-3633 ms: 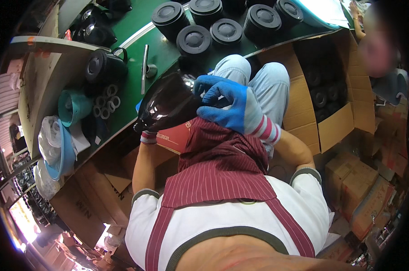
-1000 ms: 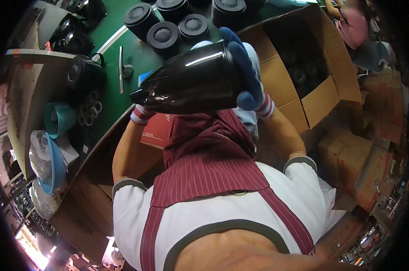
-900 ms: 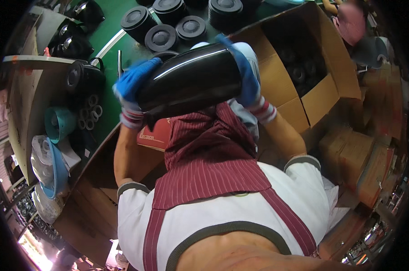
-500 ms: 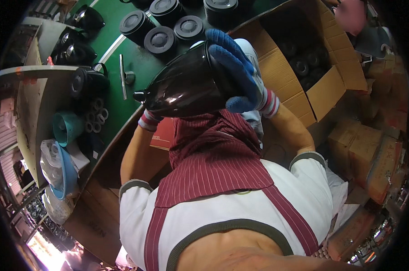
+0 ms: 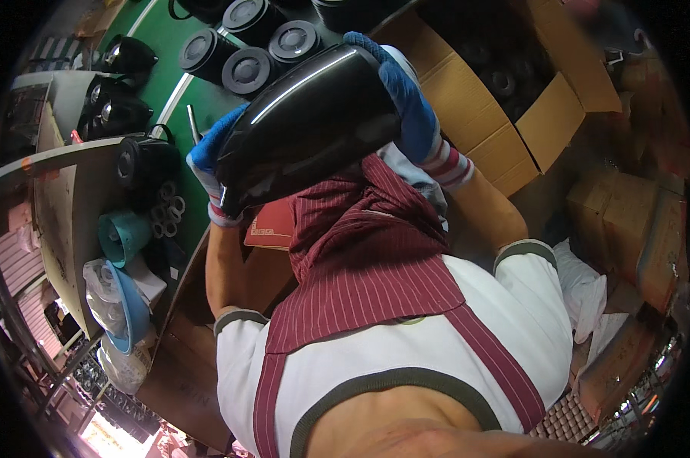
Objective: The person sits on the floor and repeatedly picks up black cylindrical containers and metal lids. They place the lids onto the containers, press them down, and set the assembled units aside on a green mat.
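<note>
Both ends of glossy black shell [image 5: 310, 118] gripped: left hand [image 5: 213, 149] one end, right hand [image 5: 412, 111] other; shell left of open carton [image 5: 552, 122]. Step looks like in-hand turning or checking; next move calls for steady two-handed support.

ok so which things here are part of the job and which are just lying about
Apparently in the job:
glossy black vessel
left hand and right hand, both on it

Seemingly just lying about:
teal tub
blue basin
plastic bag
</note>
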